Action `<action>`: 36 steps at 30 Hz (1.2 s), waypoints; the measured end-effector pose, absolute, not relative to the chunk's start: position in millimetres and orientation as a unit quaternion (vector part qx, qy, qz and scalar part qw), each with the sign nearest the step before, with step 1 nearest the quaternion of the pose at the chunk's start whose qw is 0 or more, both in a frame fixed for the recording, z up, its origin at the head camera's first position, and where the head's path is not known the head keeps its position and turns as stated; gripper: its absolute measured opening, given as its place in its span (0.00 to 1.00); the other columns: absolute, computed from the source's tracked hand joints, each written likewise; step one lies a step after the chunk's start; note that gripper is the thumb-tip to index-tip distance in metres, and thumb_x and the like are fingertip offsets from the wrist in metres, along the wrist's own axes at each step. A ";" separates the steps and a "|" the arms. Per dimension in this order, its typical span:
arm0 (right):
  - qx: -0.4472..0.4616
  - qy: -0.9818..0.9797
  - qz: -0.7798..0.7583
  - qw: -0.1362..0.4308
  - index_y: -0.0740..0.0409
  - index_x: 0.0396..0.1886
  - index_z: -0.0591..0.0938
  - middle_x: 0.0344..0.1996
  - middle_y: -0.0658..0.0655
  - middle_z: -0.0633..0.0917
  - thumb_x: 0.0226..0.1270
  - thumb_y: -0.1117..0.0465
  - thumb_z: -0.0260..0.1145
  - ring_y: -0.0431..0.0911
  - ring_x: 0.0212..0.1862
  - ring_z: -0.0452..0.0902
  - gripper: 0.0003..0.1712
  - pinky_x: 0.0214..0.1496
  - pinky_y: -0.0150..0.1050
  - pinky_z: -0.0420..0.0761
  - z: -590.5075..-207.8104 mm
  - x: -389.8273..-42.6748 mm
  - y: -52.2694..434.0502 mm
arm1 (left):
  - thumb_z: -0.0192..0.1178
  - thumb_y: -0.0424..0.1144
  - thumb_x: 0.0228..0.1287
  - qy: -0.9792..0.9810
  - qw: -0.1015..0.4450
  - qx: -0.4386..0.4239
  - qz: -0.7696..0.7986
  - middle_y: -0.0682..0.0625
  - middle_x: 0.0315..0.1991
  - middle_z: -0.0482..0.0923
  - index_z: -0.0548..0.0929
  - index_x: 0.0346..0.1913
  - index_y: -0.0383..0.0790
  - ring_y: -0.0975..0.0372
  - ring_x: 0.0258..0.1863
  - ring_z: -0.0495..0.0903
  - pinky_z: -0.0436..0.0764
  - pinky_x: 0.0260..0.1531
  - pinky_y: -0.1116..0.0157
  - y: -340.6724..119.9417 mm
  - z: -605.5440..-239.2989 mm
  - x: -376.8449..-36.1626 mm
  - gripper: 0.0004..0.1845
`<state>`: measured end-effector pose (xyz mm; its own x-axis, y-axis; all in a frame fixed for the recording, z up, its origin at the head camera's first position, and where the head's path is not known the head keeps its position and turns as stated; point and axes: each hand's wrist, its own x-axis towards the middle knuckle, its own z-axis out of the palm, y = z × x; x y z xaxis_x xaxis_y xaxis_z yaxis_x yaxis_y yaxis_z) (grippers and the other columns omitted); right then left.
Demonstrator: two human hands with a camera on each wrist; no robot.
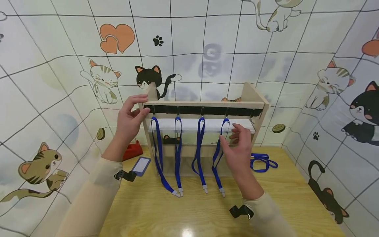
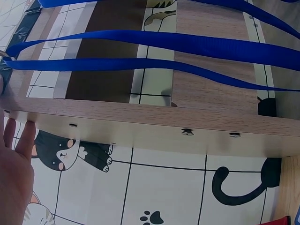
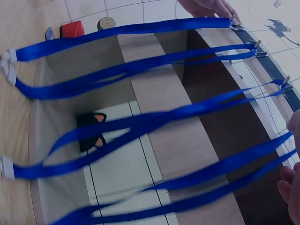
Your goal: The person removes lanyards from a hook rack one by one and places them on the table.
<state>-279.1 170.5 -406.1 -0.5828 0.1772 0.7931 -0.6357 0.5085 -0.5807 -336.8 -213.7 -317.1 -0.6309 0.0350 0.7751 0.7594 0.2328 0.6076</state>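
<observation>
A wooden rack (image 1: 207,104) stands on the table, with a black strip (image 1: 189,110) of small hooks along its upper front. Several blue lanyards hang from these hooks, their white clip ends reaching the tabletop. My left hand (image 1: 130,115) touches the rack's upper left corner, thumb by the strip's end; the left wrist view shows fingertips against the wooden side panel (image 2: 140,129). Beside the rightmost hanging lanyard (image 1: 217,168) is my right hand (image 1: 240,149), its fingers loosely bent. In the right wrist view that hand (image 3: 291,187) is partly cut off.
A coiled blue lanyard (image 1: 262,163) lies on the table right of the rack. Left of it are a red object (image 1: 133,150) and a blue-framed badge holder (image 1: 141,165). A bare hook (image 1: 251,115) is at the strip's right end. Cat-printed walls (image 1: 189,65) surround the table (image 1: 165,214).
</observation>
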 end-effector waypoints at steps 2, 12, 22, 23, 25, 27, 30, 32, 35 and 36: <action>0.147 -0.755 0.470 0.433 0.65 0.73 0.76 0.55 0.68 0.79 0.70 0.66 0.81 0.56 0.48 0.80 0.35 0.47 0.40 0.78 -405.5 -279.2 164.3 | 0.68 0.25 0.77 -0.714 0.326 -0.278 -0.554 0.46 0.72 0.80 0.84 0.65 0.32 0.55 0.72 0.77 0.85 0.60 0.69 -214.3 -318.1 -336.1 0.18; 0.116 -0.757 0.464 0.445 0.67 0.68 0.76 0.50 0.67 0.76 0.73 0.67 0.77 0.56 0.45 0.76 0.29 0.45 0.44 0.77 -406.5 -284.4 144.0 | 0.67 0.26 0.78 -0.713 0.324 -0.279 -0.556 0.46 0.72 0.80 0.84 0.65 0.33 0.55 0.73 0.76 0.85 0.61 0.69 -216.5 -318.8 -336.4 0.17; 0.108 -0.738 0.478 0.465 0.68 0.60 0.79 0.49 0.65 0.79 0.78 0.69 0.71 0.54 0.49 0.80 0.16 0.50 0.33 0.81 -409.5 -287.4 137.4 | 0.67 0.26 0.78 -0.710 0.325 -0.282 -0.558 0.46 0.72 0.80 0.84 0.66 0.32 0.55 0.73 0.76 0.85 0.61 0.68 -216.1 -318.8 -337.1 0.18; 0.108 -0.734 0.481 0.467 0.67 0.58 0.80 0.48 0.64 0.80 0.78 0.69 0.70 0.53 0.50 0.81 0.14 0.50 0.32 0.81 -409.5 -287.4 137.5 | 0.67 0.26 0.78 -0.709 0.325 -0.283 -0.559 0.46 0.72 0.80 0.84 0.66 0.33 0.54 0.73 0.76 0.85 0.61 0.68 -216.0 -318.9 -337.2 0.18; 0.106 -0.726 0.489 0.473 0.68 0.57 0.81 0.47 0.63 0.82 0.79 0.70 0.70 0.52 0.50 0.82 0.12 0.49 0.31 0.81 -409.4 -287.2 137.7 | 0.67 0.26 0.78 -0.708 0.325 -0.283 -0.559 0.46 0.72 0.80 0.84 0.66 0.34 0.54 0.73 0.76 0.85 0.61 0.68 -215.9 -319.0 -337.4 0.18; 0.103 -0.719 0.496 0.477 0.68 0.55 0.82 0.46 0.62 0.84 0.79 0.70 0.69 0.52 0.49 0.83 0.11 0.50 0.29 0.81 -409.4 -286.6 138.2 | 0.67 0.26 0.78 -0.709 0.326 -0.283 -0.558 0.46 0.72 0.79 0.85 0.66 0.35 0.55 0.72 0.77 0.85 0.61 0.68 -215.7 -319.1 -337.3 0.18; 0.095 -0.713 0.503 0.478 0.68 0.54 0.84 0.45 0.61 0.87 0.79 0.69 0.70 0.51 0.47 0.85 0.09 0.44 0.27 0.81 -409.7 -285.0 139.5 | 0.67 0.26 0.77 -0.710 0.326 -0.282 -0.557 0.46 0.72 0.79 0.84 0.66 0.35 0.55 0.72 0.77 0.85 0.61 0.68 -214.9 -318.8 -336.5 0.18; 0.092 -0.713 0.506 0.476 0.67 0.54 0.85 0.45 0.60 0.89 0.79 0.69 0.70 0.50 0.46 0.86 0.09 0.40 0.26 0.80 -409.8 -284.2 140.7 | 0.68 0.25 0.77 -0.711 0.326 -0.281 -0.556 0.46 0.73 0.79 0.84 0.66 0.33 0.55 0.72 0.77 0.85 0.61 0.69 -214.5 -318.5 -336.4 0.18; 0.097 -0.706 0.516 0.475 0.67 0.52 0.86 0.44 0.60 0.90 0.79 0.69 0.70 0.49 0.44 0.86 0.07 0.38 0.25 0.79 -409.9 -284.2 143.4 | 0.68 0.24 0.76 -0.712 0.327 -0.280 -0.555 0.44 0.73 0.78 0.83 0.66 0.31 0.55 0.72 0.77 0.85 0.61 0.69 -214.3 -318.6 -337.2 0.19; 0.100 -0.703 0.520 0.475 0.67 0.51 0.86 0.44 0.60 0.90 0.79 0.70 0.70 0.49 0.43 0.86 0.07 0.38 0.25 0.80 -409.9 -284.6 144.4 | 0.68 0.24 0.76 -0.712 0.327 -0.279 -0.555 0.44 0.73 0.78 0.82 0.66 0.30 0.55 0.72 0.77 0.85 0.61 0.70 -214.3 -318.7 -337.5 0.19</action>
